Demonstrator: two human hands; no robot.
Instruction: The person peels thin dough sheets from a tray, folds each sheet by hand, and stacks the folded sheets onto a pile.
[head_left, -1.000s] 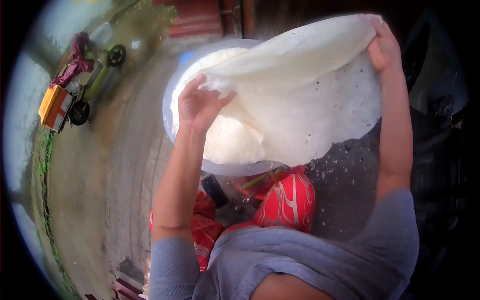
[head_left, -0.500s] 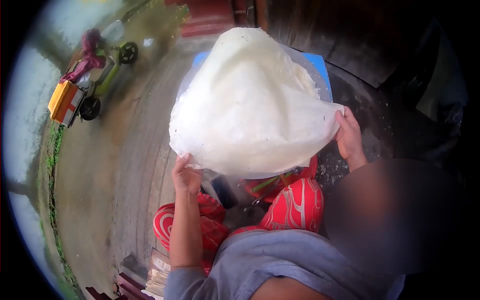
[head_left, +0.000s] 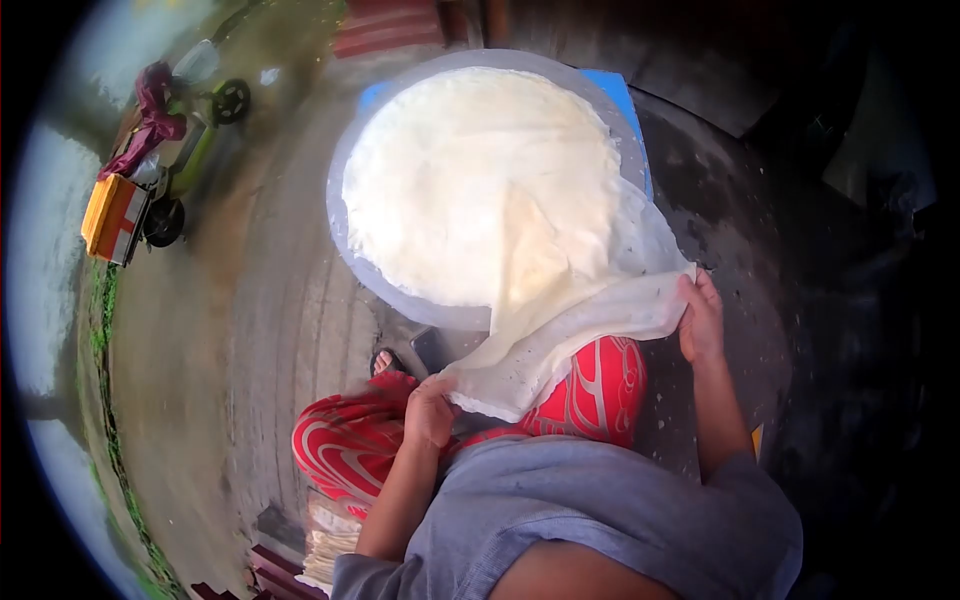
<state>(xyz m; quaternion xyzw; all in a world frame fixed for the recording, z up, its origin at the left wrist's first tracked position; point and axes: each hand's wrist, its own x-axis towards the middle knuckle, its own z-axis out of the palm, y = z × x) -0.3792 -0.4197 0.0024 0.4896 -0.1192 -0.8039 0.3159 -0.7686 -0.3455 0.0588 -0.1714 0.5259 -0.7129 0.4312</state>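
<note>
A round stack of thin, cream-white sheets (head_left: 440,170), like soft dough or wrapper skins, lies on a round grey tray (head_left: 343,245) in front of my knees. One thin sheet (head_left: 625,305) is peeled partly off the stack, stretched and creased between my hands, its far part still lying on the pile at the right. My left hand (head_left: 430,412) pinches its near-left corner above my lap. At the right, my right hand (head_left: 703,315) grips the other corner, beyond the tray's edge. Both hands are closed on the sheet.
A blue surface (head_left: 622,105) shows under the tray. Near my foot is a dark flat object (head_left: 430,348). Folded pale sheets (head_left: 328,540) are piled at my lower left. A green scooter (head_left: 190,160) with a yellow-orange box (head_left: 112,218) stands on the ground at far left.
Both hands have come down toward my lap, drawing the sheet's edge with them. The sheet, billowed over the whole tray before, is now narrow and slack, and the round stack is uncovered.
</note>
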